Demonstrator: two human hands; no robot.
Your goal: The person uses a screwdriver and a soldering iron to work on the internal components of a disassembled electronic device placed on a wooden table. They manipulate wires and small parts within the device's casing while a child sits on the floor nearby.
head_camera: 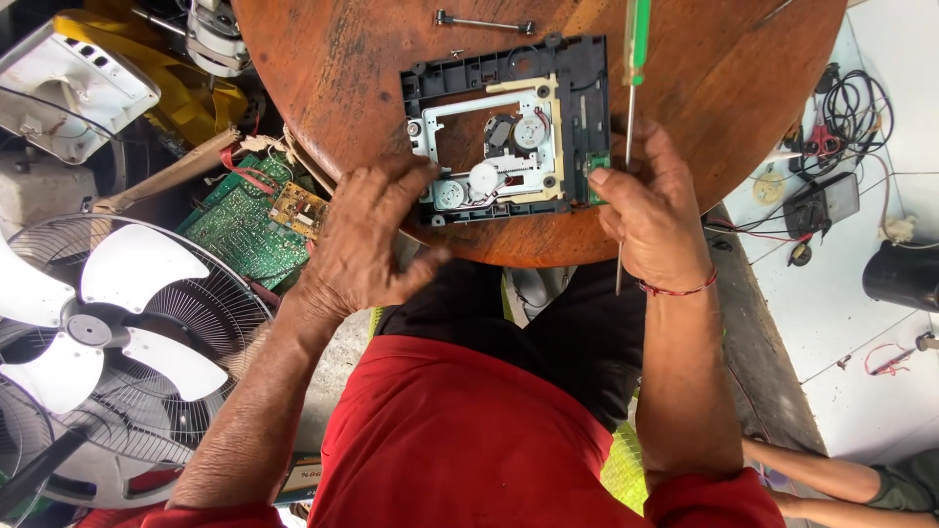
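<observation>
Now my left hand [367,235] steadies the disc drive frame [509,127], fingers curled on its edge; right hand [650,210] pinches its small green board [598,166], screwdriver [631,108] tucked in the same grip.

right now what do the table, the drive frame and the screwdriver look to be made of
Table: looks like wood, reddish-brown with dark scuffs and visible grain, dull worn finish.
Drive frame: likely moulded plastic, matt dark grey with ribs and tabs; the inner carrier is paler, cream-white, probably plastic too.
Screwdriver: translucent green handle, apparently plastic; thin grey shaft, seemingly bare metal, running past the right hand.
</observation>
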